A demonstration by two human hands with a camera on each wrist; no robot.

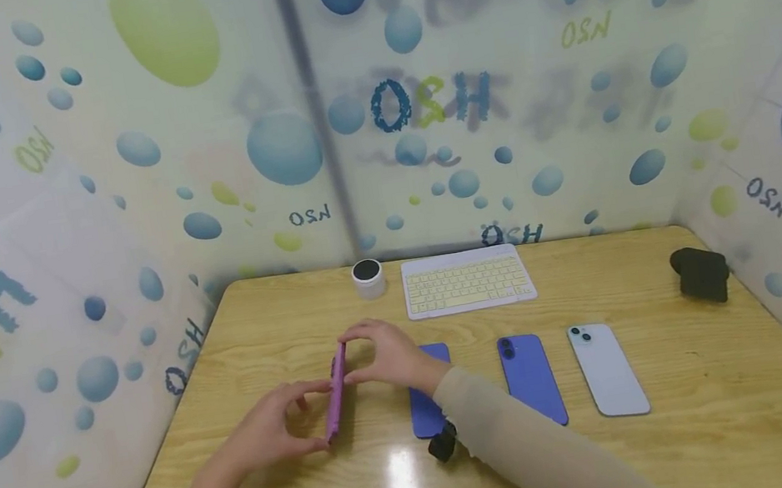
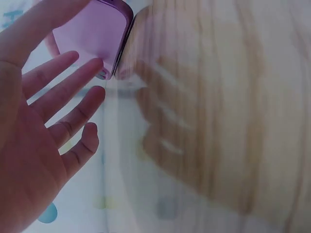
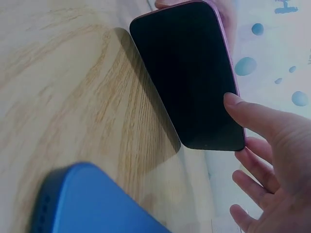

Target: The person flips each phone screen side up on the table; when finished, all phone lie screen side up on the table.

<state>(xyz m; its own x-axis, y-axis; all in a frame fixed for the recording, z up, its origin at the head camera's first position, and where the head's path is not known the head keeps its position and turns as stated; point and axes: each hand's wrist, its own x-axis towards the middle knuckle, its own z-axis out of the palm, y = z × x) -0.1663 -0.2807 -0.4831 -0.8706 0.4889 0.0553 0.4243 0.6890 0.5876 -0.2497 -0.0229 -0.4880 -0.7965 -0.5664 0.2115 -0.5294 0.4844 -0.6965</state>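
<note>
pinched by left hand [image 1: 271,430] and right hand [image 1: 394,355], slim round-cornered purple phone [image 1: 337,394], smooth black screen [image 3: 187,80], grained wooden table [image 1: 732,395]

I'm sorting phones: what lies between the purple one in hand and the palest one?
The head view shows the right hand gripping the purple phone, then a blue phone partly hidden by its arm, then a second blue phone.

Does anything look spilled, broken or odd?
Nothing looks spilled or broken. The purple phone is held on edge by the left hand and right hand; other phones lie flat. Oddly, the backdrop lettering reads backwards.
</note>
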